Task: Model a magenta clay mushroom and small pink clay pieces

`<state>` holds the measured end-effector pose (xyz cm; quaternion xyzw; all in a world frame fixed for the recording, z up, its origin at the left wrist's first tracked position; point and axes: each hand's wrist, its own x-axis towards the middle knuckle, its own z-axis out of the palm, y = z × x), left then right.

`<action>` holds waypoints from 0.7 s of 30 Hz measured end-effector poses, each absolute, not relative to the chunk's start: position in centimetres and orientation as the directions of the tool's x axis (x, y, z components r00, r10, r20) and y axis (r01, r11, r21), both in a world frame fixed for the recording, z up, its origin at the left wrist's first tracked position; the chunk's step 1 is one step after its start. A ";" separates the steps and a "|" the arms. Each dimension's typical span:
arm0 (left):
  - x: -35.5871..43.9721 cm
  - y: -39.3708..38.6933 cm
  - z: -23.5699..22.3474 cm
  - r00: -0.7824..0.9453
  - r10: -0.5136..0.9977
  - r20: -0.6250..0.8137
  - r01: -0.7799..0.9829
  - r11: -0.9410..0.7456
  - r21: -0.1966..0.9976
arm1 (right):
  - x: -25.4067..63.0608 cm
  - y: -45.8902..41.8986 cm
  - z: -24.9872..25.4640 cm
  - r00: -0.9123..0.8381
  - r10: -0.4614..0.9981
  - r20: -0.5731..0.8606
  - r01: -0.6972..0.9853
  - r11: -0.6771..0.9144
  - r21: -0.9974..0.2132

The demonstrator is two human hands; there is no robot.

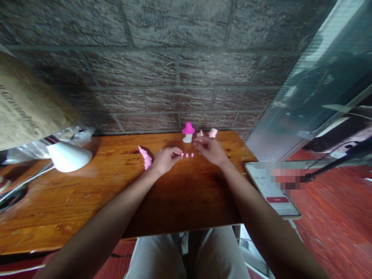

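Note:
A small mushroom model with a bright pink cap (188,128) and a white stem (187,138) stands upright near the wall. In front of it, small pink clay bits (187,155) lie in a short row. My left hand (166,159) pinches the leftmost pink clay bit (182,154) between thumb and fingertips, low over the table. To the right of the row is my right hand (211,150), its thumb and forefinger curved and slightly apart, with nothing visible between them. A lumpy pink clay strip (145,158) lies left of my left hand.
Pale pink pieces (213,133) lie behind my right hand on the wooden table (110,193). At left stands a white lamp-like cone (71,157) by a printed paper bag (26,100). A tablet (273,190) rests at the right edge. A brick wall (159,69) borders the back.

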<state>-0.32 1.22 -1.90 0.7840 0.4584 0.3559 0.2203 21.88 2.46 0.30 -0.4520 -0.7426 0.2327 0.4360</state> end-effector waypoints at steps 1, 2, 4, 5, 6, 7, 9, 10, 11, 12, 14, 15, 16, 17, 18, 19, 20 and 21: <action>-0.3 1.3 -1.9 0.325 0.877 0.353 0.555 -0.479 0.680 | 21.9 2.5 0.3 -0.211 0.873 0.439 0.469 0.485 -0.738; -0.3 1.3 -1.9 0.324 0.879 0.349 0.547 -0.475 0.689 | 21.9 2.5 0.2 -0.211 0.875 0.436 0.468 0.482 -0.740; -0.4 1.3 -2.0 0.317 0.884 0.344 0.531 -0.466 0.708 | 21.9 2.5 0.1 -0.210 0.881 0.425 0.462 0.472 -0.751; -0.4 1.3 -2.0 0.313 0.885 0.345 0.523 -0.464 0.715 | 21.9 2.5 0.1 -0.209 0.883 0.419 0.458 0.467 -0.756; -0.4 1.3 -2.0 0.311 0.884 0.347 0.517 -0.464 0.719 | 21.9 2.6 0.1 -0.209 0.886 0.415 0.455 0.463 -0.761; -0.4 1.2 -2.0 0.312 0.883 0.350 0.512 -0.467 0.721 | 21.9 2.6 0.1 -0.208 0.888 0.411 0.451 0.460 -0.765; -0.4 1.2 -2.0 0.316 0.881 0.353 0.512 -0.472 0.718 | 21.9 2.5 0.1 -0.207 0.893 0.400 0.446 0.450 -0.774; -0.3 1.1 -2.0 0.316 0.881 0.353 0.514 -0.471 0.716 | 21.9 2.5 0.1 -0.209 0.896 0.392 0.444 0.444 -0.778; -0.3 1.1 -2.0 0.311 0.882 0.353 0.520 -0.469 0.714 | 21.8 2.5 0.1 -0.211 0.898 0.386 0.445 0.440 -0.780; -0.3 1.1 -1.9 0.306 0.884 0.355 0.527 -0.467 0.710 | 21.8 2.5 0.2 -0.213 0.899 0.384 0.445 0.439 -0.781; -0.3 1.0 -1.8 0.299 0.883 0.361 0.542 -0.469 0.698 | 21.9 2.5 0.2 -0.217 0.896 0.388 0.445 0.445 -0.777; -0.3 0.9 -1.8 0.301 0.881 0.365 0.551 -0.473 0.688 | 21.9 2.5 0.2 -0.221 0.893 0.392 0.445 0.450 -0.774; -0.3 0.9 -1.7 0.307 0.878 0.366 0.561 -0.478 0.676 | 21.9 2.5 0.2 -0.225 0.891 0.394 0.445 0.454 -0.772; -0.3 0.8 -1.6 0.317 0.876 0.365 0.570 -0.483 0.665 | 21.9 2.5 0.2 -0.227 0.890 0.395 0.445 0.456 -0.770; -0.3 0.7 -1.6 0.327 0.873 0.361 0.577 -0.487 0.655 | 21.8 2.5 0.2 -0.229 0.890 0.395 0.445 0.457 -0.770; -0.3 0.7 -1.5 0.334 0.872 0.358 0.585 -0.490 0.646 | 21.8 2.5 0.2 -0.229 0.890 0.394 0.445 0.456 -0.771; -0.2 0.7 -1.5 0.339 0.871 0.355 0.593 -0.491 0.638 | 21.8 2.5 0.2 -0.227 0.891 0.393 0.442 0.454 -0.773; -0.2 0.6 -1.5 0.339 0.871 0.355 0.601 -0.491 0.631 | 21.8 2.5 0.2 -0.226 0.891 0.393 0.440 0.454 -0.775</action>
